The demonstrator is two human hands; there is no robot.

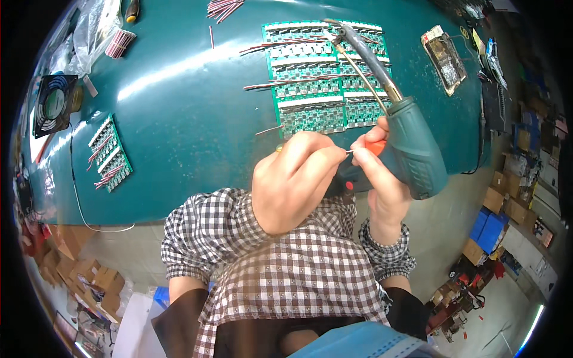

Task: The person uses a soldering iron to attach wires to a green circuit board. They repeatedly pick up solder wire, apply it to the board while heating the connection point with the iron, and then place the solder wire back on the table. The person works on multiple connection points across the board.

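My right hand [382,182] grips a teal soldering gun [412,143] with an orange trigger, its long metal barrel reaching up over a panel of green circuit boards [325,77]. My left hand [292,179] is closed beside it, its fingertips pinching something thin at the gun's body, too small to make out. Red and dark wires [280,83] stick out from the left side of the board panel. Both hands hover above the near edge of the teal table [179,113].
A smaller green board panel with wires [110,154] lies at the table's left. A black fan [54,104] sits at the far left, wire bundles [119,43] at the back, a sponge tray [444,59] at the right. Cardboard boxes [83,271] line the floor.
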